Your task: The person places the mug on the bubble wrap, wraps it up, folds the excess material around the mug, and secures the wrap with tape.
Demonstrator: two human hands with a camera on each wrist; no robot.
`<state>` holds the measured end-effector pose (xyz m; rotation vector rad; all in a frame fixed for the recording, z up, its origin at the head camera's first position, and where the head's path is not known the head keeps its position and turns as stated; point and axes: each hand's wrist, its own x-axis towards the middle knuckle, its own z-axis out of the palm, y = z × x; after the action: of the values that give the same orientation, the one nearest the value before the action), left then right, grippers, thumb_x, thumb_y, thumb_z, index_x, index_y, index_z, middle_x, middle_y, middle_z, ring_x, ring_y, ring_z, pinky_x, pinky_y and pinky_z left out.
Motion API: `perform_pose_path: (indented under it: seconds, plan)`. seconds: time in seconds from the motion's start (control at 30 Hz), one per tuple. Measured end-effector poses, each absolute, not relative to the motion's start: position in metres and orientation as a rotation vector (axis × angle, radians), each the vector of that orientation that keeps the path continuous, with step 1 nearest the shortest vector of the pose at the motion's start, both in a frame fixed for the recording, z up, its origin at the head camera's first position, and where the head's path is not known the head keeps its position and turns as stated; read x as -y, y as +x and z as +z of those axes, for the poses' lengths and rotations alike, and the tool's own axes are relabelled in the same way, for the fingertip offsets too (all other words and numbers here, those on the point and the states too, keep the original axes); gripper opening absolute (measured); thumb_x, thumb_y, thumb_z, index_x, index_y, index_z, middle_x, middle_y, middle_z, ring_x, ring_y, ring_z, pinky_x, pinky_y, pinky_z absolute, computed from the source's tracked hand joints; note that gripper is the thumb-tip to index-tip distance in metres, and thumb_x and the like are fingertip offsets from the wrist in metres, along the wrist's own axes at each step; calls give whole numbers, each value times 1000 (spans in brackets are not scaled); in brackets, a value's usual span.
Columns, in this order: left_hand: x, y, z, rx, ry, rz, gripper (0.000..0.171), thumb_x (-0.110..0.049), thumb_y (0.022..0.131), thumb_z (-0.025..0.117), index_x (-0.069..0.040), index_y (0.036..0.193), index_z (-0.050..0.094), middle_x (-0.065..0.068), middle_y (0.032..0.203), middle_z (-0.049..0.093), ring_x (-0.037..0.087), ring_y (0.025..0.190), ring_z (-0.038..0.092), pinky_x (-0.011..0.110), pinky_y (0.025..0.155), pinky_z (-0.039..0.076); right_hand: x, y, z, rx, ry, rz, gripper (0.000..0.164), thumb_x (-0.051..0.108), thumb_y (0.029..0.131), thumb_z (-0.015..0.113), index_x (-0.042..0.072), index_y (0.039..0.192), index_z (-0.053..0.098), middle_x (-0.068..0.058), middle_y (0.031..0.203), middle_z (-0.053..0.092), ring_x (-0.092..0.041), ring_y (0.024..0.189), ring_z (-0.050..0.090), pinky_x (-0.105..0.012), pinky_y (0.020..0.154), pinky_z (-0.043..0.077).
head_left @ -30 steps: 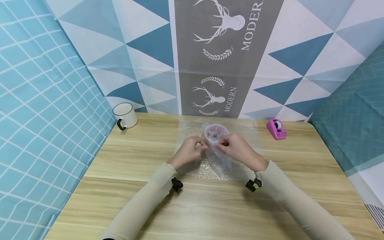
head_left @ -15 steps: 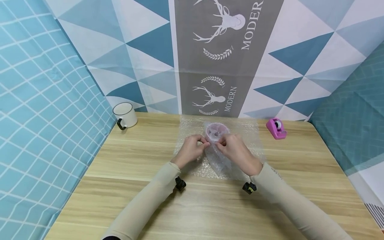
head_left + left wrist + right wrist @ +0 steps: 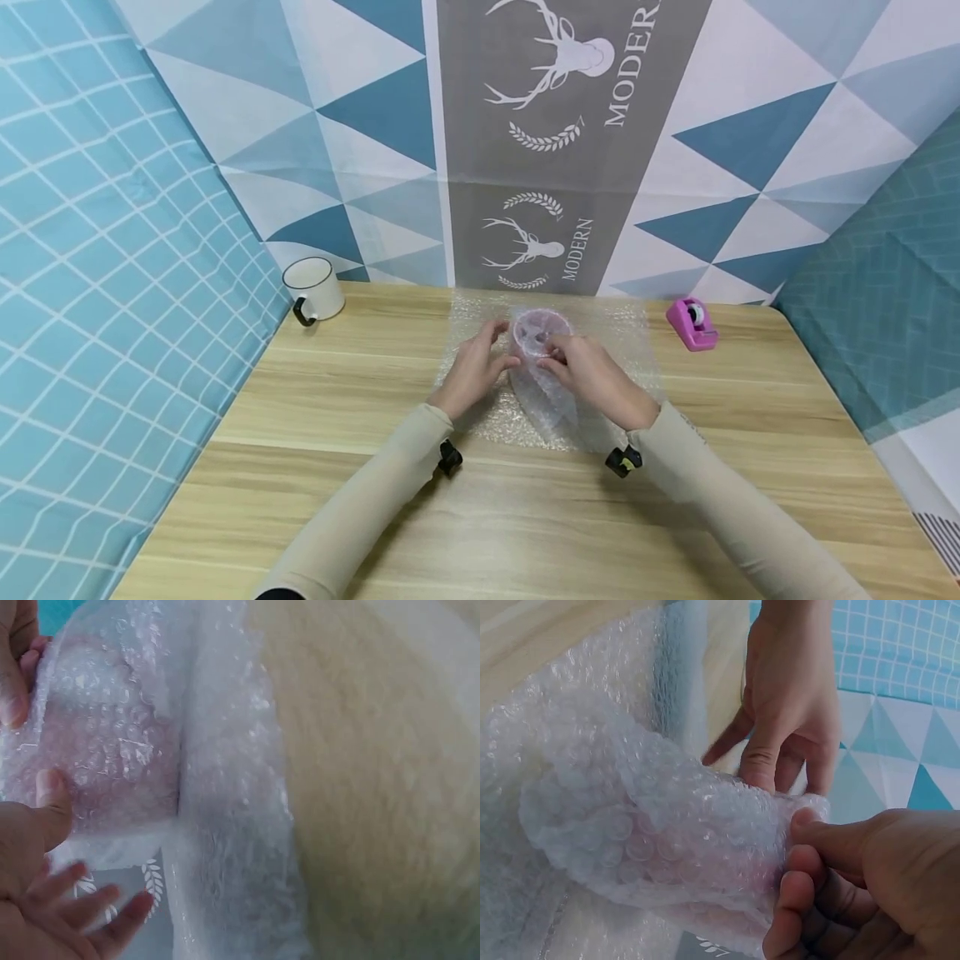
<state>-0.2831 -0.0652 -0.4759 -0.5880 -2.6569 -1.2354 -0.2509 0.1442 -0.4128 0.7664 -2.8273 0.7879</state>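
Pink cup point(image 3: 553, 322): one, toward the far edge of the tabletop point(image 3: 510, 517), swathed in bubble wrap point(image 3: 637, 832); rim faces the head camera; upright or tilted, cannot tell.
Bubble wrap: loose end reaching toward the person; more lies flat beneath; whether one piece, cannot tell.
Possible fault, wrap: may spring loose if the pinched edge slips, as no tape shows on it.
Possible fault, cup: may slide or tip if the wrap is tugged hard, the left side being only lightly braced.
Left hand point(image 3: 474, 369): thumb against the wrapped side, other fingers spread; gripping nothing.
Right hand point(image 3: 592, 371): thumb and curled fingers pinching the wrap near the rim.
Cup to fingers: between the hands; left thumb just beside its left side, right fingers at its near right rim, wrap in between.
Tape dispenser point(image 3: 688, 323): pink, right of the wrap, untouched.
Mug point(image 3: 324, 297): white, black handle, far left, well apart.
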Motion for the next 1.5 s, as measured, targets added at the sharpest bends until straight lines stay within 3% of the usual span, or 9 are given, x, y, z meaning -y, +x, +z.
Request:
perform_pose_path:
  seconds: [0.13,0.33,0.57,0.67,0.77,0.9,1.13,1.33,1.5]
  plan:
    - [65,-287,-475,2646,-737,-1244,78,-20,93,70,-11,160,31,15,150,53,30,134,58,37,113,47,-144,-253,-412,2825,802,768,14,15,94,74,2,98,72,-7,81,71,-9,65,62,-21,58,55]
    - [64,-291,-472,2618,-776,-1286,69,-14,92,71,-11,154,40,15,138,62,27,130,61,34,112,47,-145,-253,-412,2832,826,745,15,15,96,72,0,99,72,-8,81,72,-8,62,61,-20,57,55]
    - [70,-290,-469,2693,-728,-1381,70,-15,95,70,-7,156,38,21,144,58,34,131,61,44,114,47,-157,-255,-412,2824,697,998,23,17,104,61,-1,117,64,-5,73,64,-12,59,55,-26,52,50]
    - [75,-288,-467,2711,-616,-1347,56,-17,94,73,-1,144,53,21,134,67,34,120,69,40,103,57,-167,-252,-415,2757,565,1018,15,13,103,58,0,108,63,-5,71,60,-14,59,52,-26,52,45]
    - [79,-281,-464,2730,-513,-1253,28,-20,94,75,-3,116,70,12,111,76,25,98,74,34,88,62,-176,-248,-424,2729,548,1020,9,6,97,60,0,93,65,-6,72,64,-10,61,53,-23,54,46]
    - [80,-268,-457,2764,-603,-1236,12,-20,96,73,-9,98,77,5,96,78,18,84,72,27,76,61,-185,-242,-435,2754,705,1061,13,-1,93,62,1,84,71,-5,71,69,-5,60,54,-20,55,49]
    - [69,-252,-452,2779,-880,-1376,30,-22,95,75,-5,120,72,11,117,75,23,103,73,22,83,60,-183,-237,-441,2772,842,1155,11,-1,94,63,1,94,74,-8,83,74,-8,70,63,-21,62,55]
    - [62,-249,-451,2768,-880,-1391,37,-28,92,78,-3,119,71,11,115,75,23,105,72,25,87,61,-175,-232,-439,2819,916,1256,16,-1,97,59,0,107,71,-12,97,75,-19,81,71,-24,70,60]
    - [60,-249,-449,2777,-802,-1395,45,-32,87,83,-3,118,68,12,113,74,24,100,73,28,83,62,-167,-230,-442,2801,1034,1340,33,-5,98,52,-3,129,63,-18,115,73,-26,85,71,-25,71,60]
